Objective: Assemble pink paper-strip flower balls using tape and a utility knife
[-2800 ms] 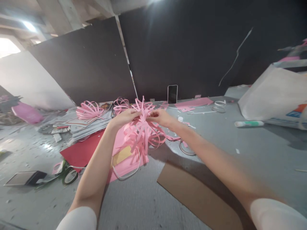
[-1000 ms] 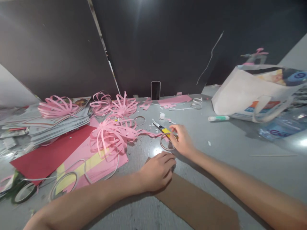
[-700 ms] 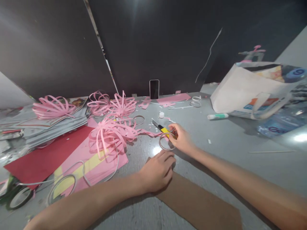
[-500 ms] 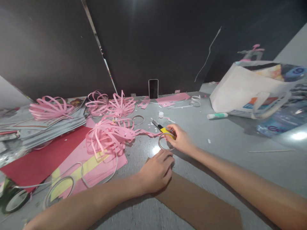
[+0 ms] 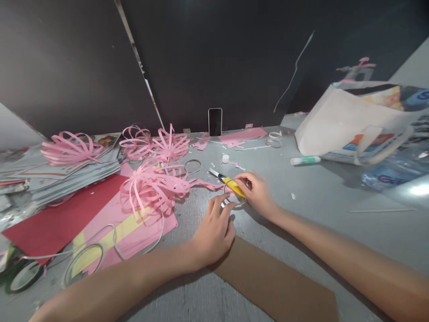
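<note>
A thin grey-beige ring (image 5: 237,205) is between my hands at the middle of the table. My right hand (image 5: 258,192) is closed with thumb and fingertips at its right edge. At its near left edge are the bent fingers of my left hand (image 5: 214,228), touching the rim. Behind the ring, partly seen through it, lies a yellow-and-black utility knife (image 5: 229,182) with its blade end pointing away to the left; its handle end reaches my right fingers. A brown cardboard strip (image 5: 275,277) lies flat, partly under my left hand. A twisted pink paper strip (image 5: 208,184) lies left of the knife.
Pink paper-strip pompoms (image 5: 154,188) sit on the left with red paper (image 5: 67,214), a magazine stack (image 5: 77,174) and loose white cord. A phone (image 5: 215,121) leans on the dark back wall. A glue stick (image 5: 305,160) and white bag (image 5: 325,120) are on the right.
My left fingers have uncurled and moved up onto the ring's near edge. The ring and my right hand have shifted slightly, and the knife lies a little nearer.
</note>
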Demonstrator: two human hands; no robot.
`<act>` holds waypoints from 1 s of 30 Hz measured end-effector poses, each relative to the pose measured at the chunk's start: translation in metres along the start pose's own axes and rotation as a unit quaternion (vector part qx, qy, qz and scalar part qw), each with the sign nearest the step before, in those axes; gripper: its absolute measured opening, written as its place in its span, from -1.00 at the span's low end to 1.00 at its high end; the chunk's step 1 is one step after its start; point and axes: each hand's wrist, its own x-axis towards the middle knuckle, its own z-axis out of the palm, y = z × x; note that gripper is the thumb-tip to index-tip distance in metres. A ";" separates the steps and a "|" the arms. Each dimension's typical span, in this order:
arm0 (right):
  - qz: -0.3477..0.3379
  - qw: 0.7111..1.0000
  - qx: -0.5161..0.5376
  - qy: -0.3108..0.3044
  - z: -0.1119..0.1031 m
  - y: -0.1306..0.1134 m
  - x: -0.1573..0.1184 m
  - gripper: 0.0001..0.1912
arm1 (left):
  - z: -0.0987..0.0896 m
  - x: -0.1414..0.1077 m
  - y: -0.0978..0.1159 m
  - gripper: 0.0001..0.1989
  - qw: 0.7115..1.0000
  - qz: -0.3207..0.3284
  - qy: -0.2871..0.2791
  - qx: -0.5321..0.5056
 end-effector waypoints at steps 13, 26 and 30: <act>-0.161 0.985 0.052 -0.036 -0.004 -0.011 -0.013 -0.88 | 0.004 -0.008 -0.002 -0.62 0.990 0.089 -0.029 0.107; -0.235 0.957 0.080 -0.151 -0.015 -0.011 -0.016 -0.53 | -0.005 0.000 -0.003 -0.69 0.987 -0.073 0.030 -0.138; -0.288 0.939 0.061 -0.175 -0.015 -0.012 -0.017 -0.42 | -0.008 -0.003 -0.001 -0.60 0.963 -0.146 0.025 -0.224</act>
